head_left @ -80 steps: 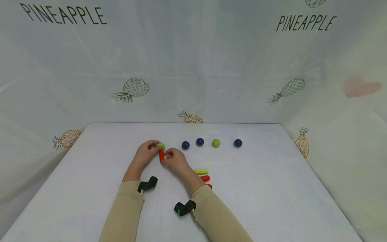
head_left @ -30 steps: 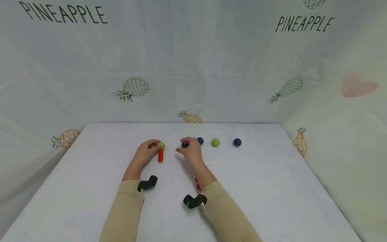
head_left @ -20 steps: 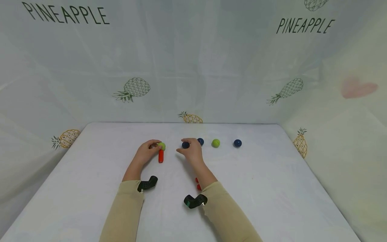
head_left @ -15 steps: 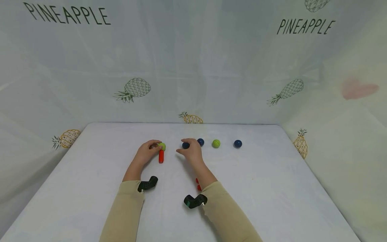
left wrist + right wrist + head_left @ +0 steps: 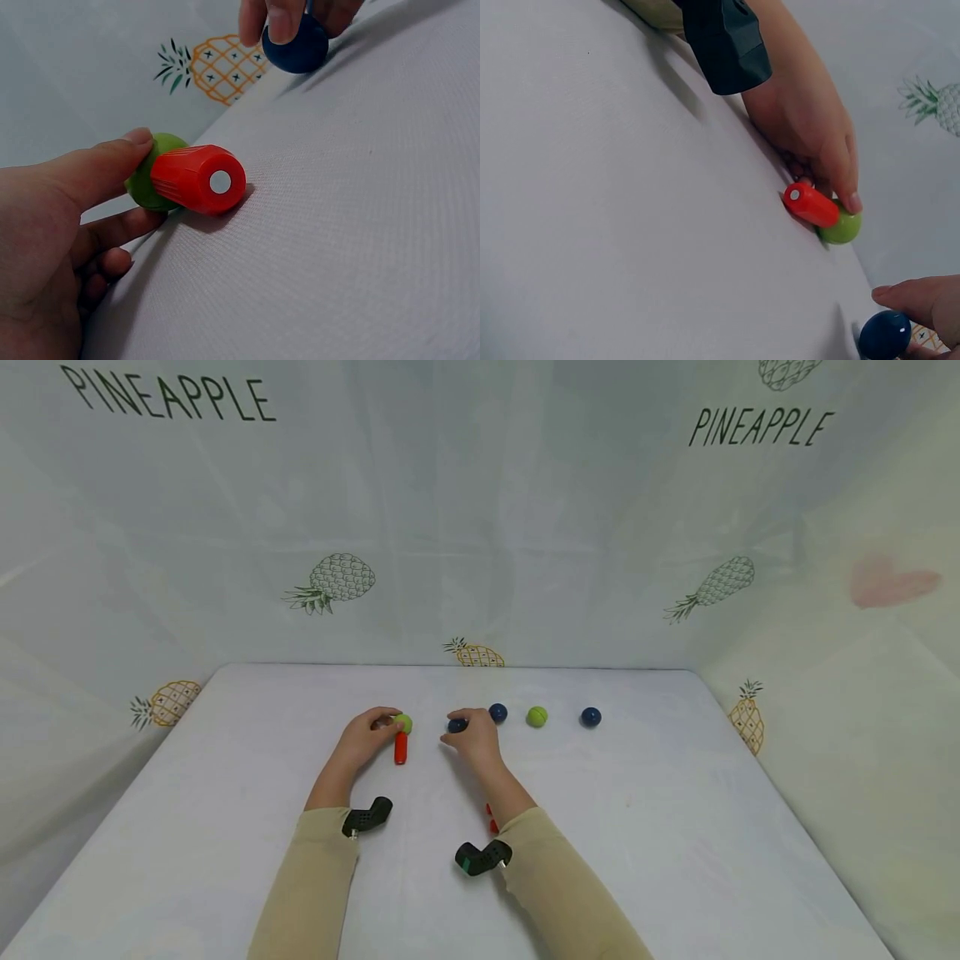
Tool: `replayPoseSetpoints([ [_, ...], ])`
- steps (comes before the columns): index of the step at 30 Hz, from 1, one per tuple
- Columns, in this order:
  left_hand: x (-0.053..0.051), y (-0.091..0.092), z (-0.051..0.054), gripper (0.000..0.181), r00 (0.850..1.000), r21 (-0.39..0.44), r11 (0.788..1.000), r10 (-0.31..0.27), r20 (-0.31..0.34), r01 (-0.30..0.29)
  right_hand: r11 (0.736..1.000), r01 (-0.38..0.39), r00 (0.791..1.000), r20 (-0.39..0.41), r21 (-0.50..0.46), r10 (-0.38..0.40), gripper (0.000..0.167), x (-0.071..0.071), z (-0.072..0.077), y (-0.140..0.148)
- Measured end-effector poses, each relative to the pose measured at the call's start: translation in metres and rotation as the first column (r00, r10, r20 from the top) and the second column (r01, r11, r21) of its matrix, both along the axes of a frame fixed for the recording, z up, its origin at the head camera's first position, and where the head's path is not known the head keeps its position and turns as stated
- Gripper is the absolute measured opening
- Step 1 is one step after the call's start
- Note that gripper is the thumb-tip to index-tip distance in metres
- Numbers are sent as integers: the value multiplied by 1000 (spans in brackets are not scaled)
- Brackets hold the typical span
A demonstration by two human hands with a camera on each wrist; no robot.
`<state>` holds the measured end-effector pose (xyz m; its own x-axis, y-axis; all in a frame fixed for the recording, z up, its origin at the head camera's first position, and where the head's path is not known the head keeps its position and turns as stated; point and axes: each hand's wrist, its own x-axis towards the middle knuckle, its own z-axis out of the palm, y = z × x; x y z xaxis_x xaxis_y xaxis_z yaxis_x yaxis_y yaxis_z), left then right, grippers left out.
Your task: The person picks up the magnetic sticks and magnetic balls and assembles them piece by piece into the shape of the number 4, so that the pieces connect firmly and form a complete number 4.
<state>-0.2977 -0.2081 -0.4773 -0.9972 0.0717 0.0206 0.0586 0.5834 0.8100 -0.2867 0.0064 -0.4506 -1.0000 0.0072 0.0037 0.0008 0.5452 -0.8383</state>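
Note:
Thumb and fingers of the left hand (image 5: 362,745) pinch a green ball (image 5: 405,723) at the left of the table. Against its near side lies a red stick (image 5: 401,749), its end showing a pale round disc (image 5: 220,181) in the left wrist view. To the right, the right hand (image 5: 482,745) holds a dark blue ball (image 5: 456,726) between thumb and fingers. The right wrist view shows the red stick (image 5: 814,206) touching the green ball (image 5: 845,226), with the blue ball (image 5: 883,335) a short way off.
Beyond the right hand stand another blue ball (image 5: 498,713), a green ball (image 5: 537,717) and a blue ball (image 5: 591,717), spaced apart. Ends of two red sticks (image 5: 493,827) show beside the right forearm, which hides the rest. A printed curtain hangs behind the white table (image 5: 675,793).
From beside the red stick, the right hand has moved right to the blue ball. Over the last half second that ball has shifted slightly left and nearer. The left hand has stayed on the green ball.

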Motion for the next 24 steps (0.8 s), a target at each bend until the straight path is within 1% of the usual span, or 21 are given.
replayPoseSetpoints([
  [6,0,0,-1,39,1000,-5,1000,-11,-14,11,1000,1,1000,6,-14,-1,37,2,-2,0],
  [12,2,1,1,39,1000,8,1000,-14,-5,14,1000,-5,1000,-4,-10,5,36,1,-4,2],
  [17,3,1,2,38,1000,18,1000,-11,3,11,1000,-7,1000,3,-8,7,33,0,-2,0],
  [24,3,1,2,39,1000,1,1000,-5,3,5,997,-35,999,-37,-65,32,33,4,-1,-1],
])
